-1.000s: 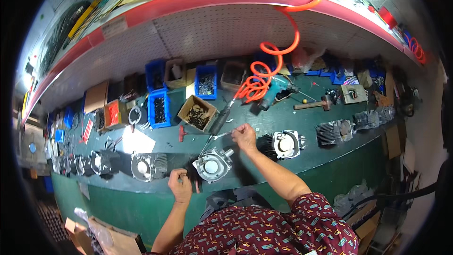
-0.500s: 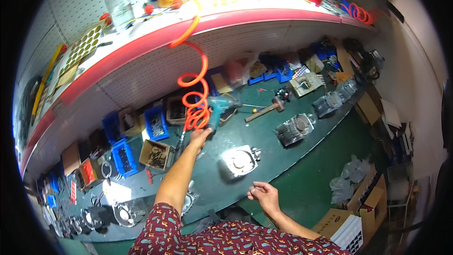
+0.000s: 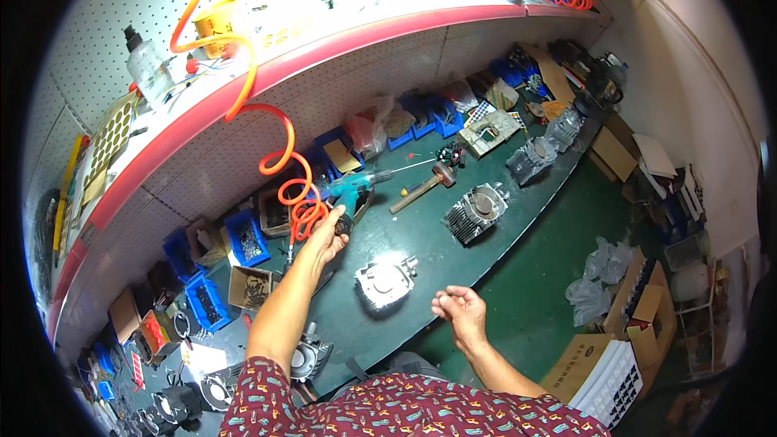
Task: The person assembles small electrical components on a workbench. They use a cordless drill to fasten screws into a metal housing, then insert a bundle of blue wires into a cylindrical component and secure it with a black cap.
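Note:
My left hand [image 3: 326, 241] is wrapped round the lower handle of a teal power drill [image 3: 350, 188]. Its long thin bit points right over the green bench. Just in front of it lies a silver metal housing [image 3: 384, 285] with a round recess. My right hand [image 3: 463, 314] hovers off the bench's front edge, right of that housing. Its fingers are curled together, and what they may hold is hidden. A hammer [image 3: 422, 188] with a wooden handle lies right of the drill, and a finned metal housing [image 3: 476, 214] stands farther right.
Blue parts bins [image 3: 209, 303] and a small carton of parts [image 3: 250, 286] line the bench's back. An orange coiled hose [image 3: 303, 202] hangs from the red-edged shelf [image 3: 324, 57]. More finned housings [image 3: 530, 160] stand far right. Open cartons [image 3: 595, 372] sit on the floor at right.
The whole view has shifted, with the bench's things now farther left in the picture. My left hand still grips the drill, whose bit now tilts up to the right. My right hand remains curled.

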Motion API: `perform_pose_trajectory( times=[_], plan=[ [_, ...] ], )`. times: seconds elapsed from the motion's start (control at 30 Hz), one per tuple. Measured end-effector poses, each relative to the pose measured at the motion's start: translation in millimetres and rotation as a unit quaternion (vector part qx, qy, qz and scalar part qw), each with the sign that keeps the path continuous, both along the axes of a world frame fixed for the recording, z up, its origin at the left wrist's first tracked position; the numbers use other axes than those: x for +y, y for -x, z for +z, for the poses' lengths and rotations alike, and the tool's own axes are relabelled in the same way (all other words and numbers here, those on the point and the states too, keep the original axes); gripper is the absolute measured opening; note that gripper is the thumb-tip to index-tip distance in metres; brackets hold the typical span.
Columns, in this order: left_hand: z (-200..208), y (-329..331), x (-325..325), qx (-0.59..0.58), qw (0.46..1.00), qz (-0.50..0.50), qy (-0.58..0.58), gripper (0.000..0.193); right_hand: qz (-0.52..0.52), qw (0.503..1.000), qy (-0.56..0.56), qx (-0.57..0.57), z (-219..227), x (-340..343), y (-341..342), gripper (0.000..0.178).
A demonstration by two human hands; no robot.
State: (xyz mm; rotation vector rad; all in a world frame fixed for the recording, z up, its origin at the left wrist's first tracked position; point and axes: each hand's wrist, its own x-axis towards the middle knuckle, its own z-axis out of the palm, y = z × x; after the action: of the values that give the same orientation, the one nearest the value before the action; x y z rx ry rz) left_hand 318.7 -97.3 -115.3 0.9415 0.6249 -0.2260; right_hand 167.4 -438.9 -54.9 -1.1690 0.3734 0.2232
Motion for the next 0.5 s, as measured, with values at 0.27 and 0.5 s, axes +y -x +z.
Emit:
perform_pose_trajectory(
  times=[0.27, 0.5],
  plan=[
    [124, 190, -20, -0.258, 0.961, -0.098, -0.02, 0.065, -0.037, 0.991, -0.089, -0.098, 61, 19, -35, 0.031],
    [147, 326, -14, -0.226, 0.962, -0.021, -0.154, 0.046, 0.047, 0.975, -0.203, -0.076, 82, 88, 7, 0.028]
  ],
)
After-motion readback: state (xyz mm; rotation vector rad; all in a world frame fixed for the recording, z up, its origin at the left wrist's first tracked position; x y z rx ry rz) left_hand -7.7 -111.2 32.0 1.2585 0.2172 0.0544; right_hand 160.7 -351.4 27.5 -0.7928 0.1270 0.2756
